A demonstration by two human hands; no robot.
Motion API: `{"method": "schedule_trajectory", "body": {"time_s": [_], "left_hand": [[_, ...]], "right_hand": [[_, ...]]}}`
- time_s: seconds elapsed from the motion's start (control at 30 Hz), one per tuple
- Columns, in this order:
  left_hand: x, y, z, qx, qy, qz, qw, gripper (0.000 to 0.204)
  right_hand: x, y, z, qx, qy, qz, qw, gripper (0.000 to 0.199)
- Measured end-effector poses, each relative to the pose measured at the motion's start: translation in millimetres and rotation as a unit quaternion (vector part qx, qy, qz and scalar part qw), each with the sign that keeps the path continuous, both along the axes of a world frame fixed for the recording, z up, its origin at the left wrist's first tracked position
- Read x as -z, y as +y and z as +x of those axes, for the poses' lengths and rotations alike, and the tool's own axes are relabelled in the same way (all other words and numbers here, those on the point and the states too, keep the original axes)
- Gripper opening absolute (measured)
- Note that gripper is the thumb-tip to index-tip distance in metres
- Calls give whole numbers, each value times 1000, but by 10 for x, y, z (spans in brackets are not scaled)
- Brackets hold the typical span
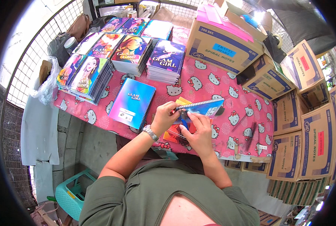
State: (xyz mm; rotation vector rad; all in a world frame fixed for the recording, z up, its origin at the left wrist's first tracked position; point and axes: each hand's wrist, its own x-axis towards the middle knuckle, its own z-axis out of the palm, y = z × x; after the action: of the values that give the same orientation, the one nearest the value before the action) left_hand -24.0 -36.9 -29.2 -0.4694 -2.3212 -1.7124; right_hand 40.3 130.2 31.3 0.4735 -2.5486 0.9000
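A blue spiral notebook point(206, 107) is tilted up at the near side of the table, its black coil along the upper edge. My left hand point(166, 117) is closed at the left end of that coil, its fingertips pinching there. My right hand point(199, 130) is curled in front of the notebook, closed around a small tool with blue handles point(184, 121), whose kind I cannot make out. Beneath both hands lies a red and orange notebook point(171, 136), mostly covered. Left of my left hand sits a stack of blue-purple spiral notebooks point(132, 101).
Several stacks of colourful notebooks point(166, 60) fill the table's far left. A pink patterned tablecloth point(198, 90) covers the table. Loose black coils point(252, 136) lie at right. Cardboard boxes point(222, 47) stand at the back and right. A teal stool point(72, 196) is at lower left.
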Motion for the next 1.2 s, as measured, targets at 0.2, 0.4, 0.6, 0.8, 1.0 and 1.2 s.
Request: {"method": "schedule_trajectory", "body": {"time_s": [0.2, 0.4, 0.6, 0.8, 1.0, 1.2], "left_hand": [[4, 24, 83, -11, 50, 36, 998, 19], [-8, -652, 125, -129, -128, 334, 925, 16], [266, -1999, 312, -295, -129, 190, 928, 30], [420, -2081, 277, -382, -85, -191, 900, 29], [190, -1327, 128, -266, 105, -399, 871, 27], [166, -1141, -51, -240, -85, -517, 817, 45]], "right_hand": [[147, 40, 64, -74, -363, -450, 812, 37], [650, 575, 192, 67, -187, -209, 958, 38], [1324, 1667, 255, 248, -209, 63, 944, 32], [1347, 2669, -619, 497, -81, 145, 852, 48], [1787, 3350, -905, 449, -146, 109, 875, 51], [1341, 3516, -563, 420, -95, 29, 902, 42]]}}
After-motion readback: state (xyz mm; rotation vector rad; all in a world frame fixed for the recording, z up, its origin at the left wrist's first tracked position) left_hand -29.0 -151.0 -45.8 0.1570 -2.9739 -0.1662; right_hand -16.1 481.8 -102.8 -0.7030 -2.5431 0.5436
